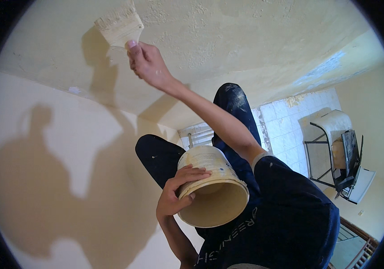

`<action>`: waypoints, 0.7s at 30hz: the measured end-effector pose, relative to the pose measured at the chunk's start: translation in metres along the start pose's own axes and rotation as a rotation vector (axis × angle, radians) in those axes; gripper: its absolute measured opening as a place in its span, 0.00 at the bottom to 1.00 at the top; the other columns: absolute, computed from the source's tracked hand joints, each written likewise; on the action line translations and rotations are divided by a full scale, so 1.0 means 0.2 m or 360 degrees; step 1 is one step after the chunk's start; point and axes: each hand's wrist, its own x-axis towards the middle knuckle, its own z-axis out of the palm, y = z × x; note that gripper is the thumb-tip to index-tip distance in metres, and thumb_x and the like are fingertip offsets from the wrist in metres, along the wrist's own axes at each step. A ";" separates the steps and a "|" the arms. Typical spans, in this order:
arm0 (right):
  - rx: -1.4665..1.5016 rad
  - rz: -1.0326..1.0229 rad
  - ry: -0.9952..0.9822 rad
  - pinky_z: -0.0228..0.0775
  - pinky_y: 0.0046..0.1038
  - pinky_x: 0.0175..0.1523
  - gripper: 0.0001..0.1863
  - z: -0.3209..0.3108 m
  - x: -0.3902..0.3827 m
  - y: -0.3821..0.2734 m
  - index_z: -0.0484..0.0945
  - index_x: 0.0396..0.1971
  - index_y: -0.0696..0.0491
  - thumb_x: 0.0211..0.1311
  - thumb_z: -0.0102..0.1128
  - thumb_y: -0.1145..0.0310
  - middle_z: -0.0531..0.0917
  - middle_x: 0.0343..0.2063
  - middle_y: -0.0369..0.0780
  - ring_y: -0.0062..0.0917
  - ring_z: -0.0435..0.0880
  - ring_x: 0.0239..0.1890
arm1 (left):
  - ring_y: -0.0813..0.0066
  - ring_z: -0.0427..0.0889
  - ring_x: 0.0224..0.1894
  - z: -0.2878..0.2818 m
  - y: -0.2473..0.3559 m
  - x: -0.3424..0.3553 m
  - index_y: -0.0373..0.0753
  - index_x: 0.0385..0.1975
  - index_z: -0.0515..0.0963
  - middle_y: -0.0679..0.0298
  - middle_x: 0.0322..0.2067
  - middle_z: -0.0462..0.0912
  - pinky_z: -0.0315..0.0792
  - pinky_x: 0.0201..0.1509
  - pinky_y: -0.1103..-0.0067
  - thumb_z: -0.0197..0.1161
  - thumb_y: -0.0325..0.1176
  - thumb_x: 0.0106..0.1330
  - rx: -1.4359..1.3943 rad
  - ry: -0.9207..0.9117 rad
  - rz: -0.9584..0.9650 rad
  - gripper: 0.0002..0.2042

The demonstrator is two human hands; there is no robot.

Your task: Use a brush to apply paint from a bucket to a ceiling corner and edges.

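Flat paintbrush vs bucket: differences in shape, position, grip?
Shape: the flat paintbrush is broad and thin; the bucket is round, hollow and bulkier.
Position: the flat paintbrush is raised out at arm's length; the bucket is close to the torso, open mouth facing the camera.
Grip: the right hand holds the flat paintbrush; the left hand clasps the bucket at its rim.
Shared: both look cream-coloured.

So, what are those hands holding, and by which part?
The right hand holds a wide brush by its handle; the left hand holds a bucket at its rim and outer wall.
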 end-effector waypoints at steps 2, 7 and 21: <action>-0.0182 0.0133 0.0047 0.60 0.31 0.25 0.26 -0.09 0.02 0.13 0.68 0.22 0.60 0.73 0.40 0.52 0.67 0.15 0.43 0.21 0.64 0.19 | 0.60 0.73 0.61 0.01 0.01 0.01 0.40 0.50 0.80 0.60 0.50 0.82 0.48 0.72 0.61 0.55 0.34 0.40 -0.0003 0.0015 0.0025 0.30; -0.0963 0.0618 0.0207 0.67 0.44 0.37 0.23 -0.41 -0.62 0.85 0.76 0.35 0.63 0.71 0.42 0.56 0.76 0.28 0.59 0.49 0.80 0.31 | 0.60 0.73 0.61 0.02 0.01 0.01 0.40 0.50 0.79 0.60 0.51 0.82 0.47 0.73 0.61 0.56 0.35 0.42 -0.0019 0.0018 0.0033 0.29; 0.0019 0.1380 0.0345 0.58 0.27 0.13 0.25 -0.31 -0.38 0.35 0.67 0.18 0.57 0.72 0.42 0.54 0.69 0.10 0.36 0.20 0.68 0.09 | 0.60 0.73 0.60 0.01 -0.01 -0.01 0.38 0.51 0.78 0.59 0.51 0.81 0.48 0.73 0.62 0.57 0.37 0.46 -0.0063 -0.0004 0.0054 0.27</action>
